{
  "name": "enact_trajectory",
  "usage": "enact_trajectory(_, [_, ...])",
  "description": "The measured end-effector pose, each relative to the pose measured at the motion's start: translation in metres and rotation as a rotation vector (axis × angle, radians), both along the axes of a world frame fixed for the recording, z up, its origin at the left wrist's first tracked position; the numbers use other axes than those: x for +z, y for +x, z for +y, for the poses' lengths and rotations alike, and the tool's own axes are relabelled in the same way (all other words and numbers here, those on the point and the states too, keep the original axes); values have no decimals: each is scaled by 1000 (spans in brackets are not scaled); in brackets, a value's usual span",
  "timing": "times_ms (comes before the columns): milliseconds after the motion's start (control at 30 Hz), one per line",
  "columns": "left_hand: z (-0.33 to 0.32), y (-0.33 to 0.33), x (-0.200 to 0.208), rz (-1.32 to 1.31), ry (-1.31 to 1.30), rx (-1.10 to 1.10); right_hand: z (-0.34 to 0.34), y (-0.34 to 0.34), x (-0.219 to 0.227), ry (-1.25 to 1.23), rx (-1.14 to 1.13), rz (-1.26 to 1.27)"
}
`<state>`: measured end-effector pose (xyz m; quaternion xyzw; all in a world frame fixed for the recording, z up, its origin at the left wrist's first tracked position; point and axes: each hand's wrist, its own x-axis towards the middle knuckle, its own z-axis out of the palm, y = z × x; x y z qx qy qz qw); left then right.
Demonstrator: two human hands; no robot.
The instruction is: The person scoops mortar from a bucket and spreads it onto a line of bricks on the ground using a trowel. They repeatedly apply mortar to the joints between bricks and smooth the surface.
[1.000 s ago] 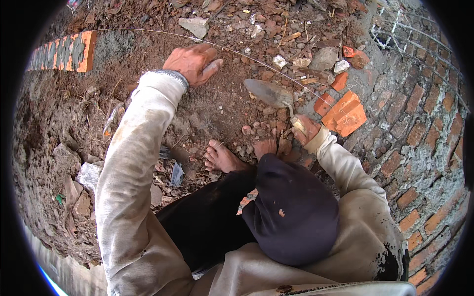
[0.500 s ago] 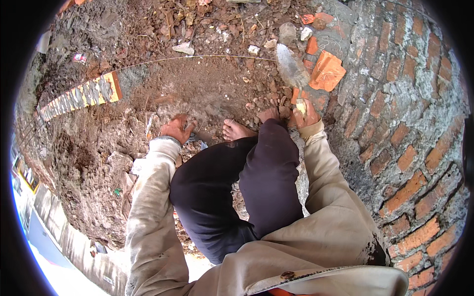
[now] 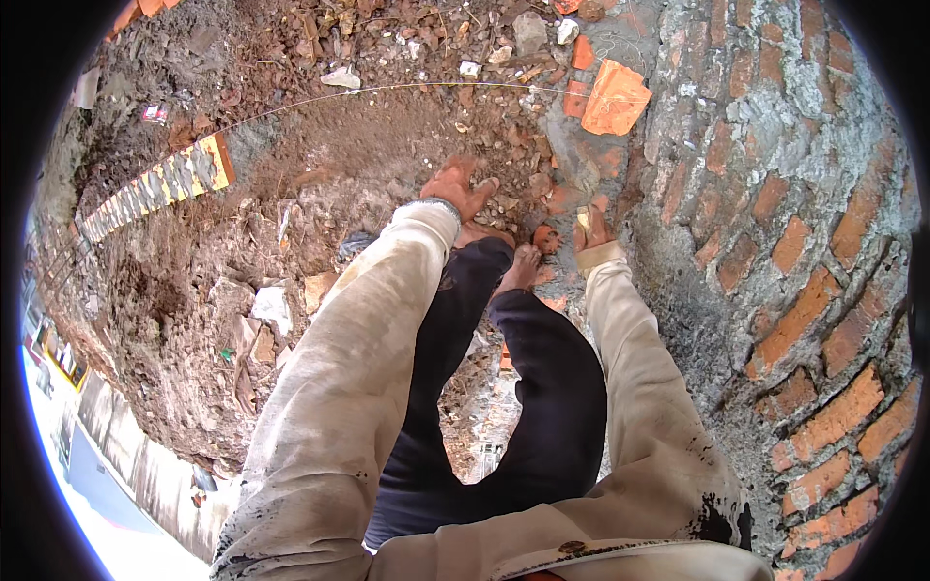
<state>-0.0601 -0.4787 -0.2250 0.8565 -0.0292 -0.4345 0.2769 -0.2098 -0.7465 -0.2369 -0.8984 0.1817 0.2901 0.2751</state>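
My right hand (image 3: 595, 230) is closed round the pale handle of a trowel (image 3: 585, 176). Its mortar-grey blade blends into the grey mortar by the foot of the brick wall, so its outline is hard to make out. Farther left, my left hand (image 3: 459, 186) reaches over loose soil and small stones, slightly blurred, its thumb apart from the fingers and nothing visible in it. Just beyond the trowel lies a broken orange brick (image 3: 615, 99) on the mortar. My bare feet (image 3: 524, 268) are close behind the hands.
A rough brick wall (image 3: 794, 242) with grey mortar rises on the right. A thin string (image 3: 387, 87) stretches across the ground from a mortar-streaked row of bricks (image 3: 184, 176) at left to the broken brick. Rubble and pale stones (image 3: 341, 77) lie in the dirt.
My left hand has moved right, toward the wall. The trowel blade has drawn back from the stones and looks tilted. My legs have shifted and the view has moved slightly.
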Motion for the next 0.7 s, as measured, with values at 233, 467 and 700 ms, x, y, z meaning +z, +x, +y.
enact_trajectory(233, [-46, 7, -118, -283, 54, -15, 44, -6, -58, 137, -112, 228])
enact_trajectory(467, [-61, -83, -107, -88, 112, -489, 73, -101, -42, 412, -184, 249])
enact_trajectory(700, [-48, -68, -74, -127, 119, -106, 51, -43, 6, 341, -84, 156])
